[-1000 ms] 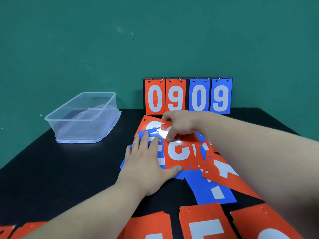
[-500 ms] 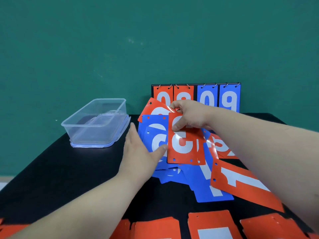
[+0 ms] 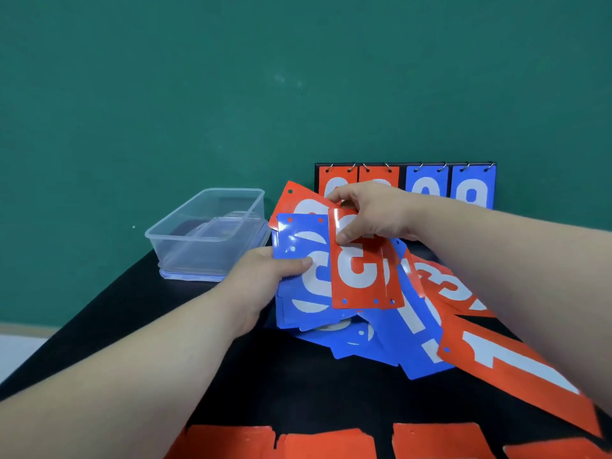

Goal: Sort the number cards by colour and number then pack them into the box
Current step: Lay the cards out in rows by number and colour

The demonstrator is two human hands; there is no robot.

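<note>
My right hand [image 3: 371, 215] pinches the top of a red card [image 3: 359, 276] with a white 3, held upright above the pile. My left hand [image 3: 265, 276] grips the left edge of a stack of blue cards [image 3: 304, 270], thumb on the top card's face. Another red card [image 3: 299, 202] sticks up behind them. Loose blue cards [image 3: 381, 342] and red cards, one with a 1 [image 3: 510, 369] and one with a 3 [image 3: 447, 286], lie fanned on the black table [image 3: 298, 392]. The clear plastic box [image 3: 207, 233] stands at the left rear.
A flip scoreboard [image 3: 427, 187] with red and blue digits stands against the green wall behind my right hand. A row of red cards [image 3: 328, 442] lies along the near table edge. The box rests on its lid.
Both hands have lifted their cards off the table and tilted them up toward me. My left hand went from lying flat on the blue cards to gripping their edge.
</note>
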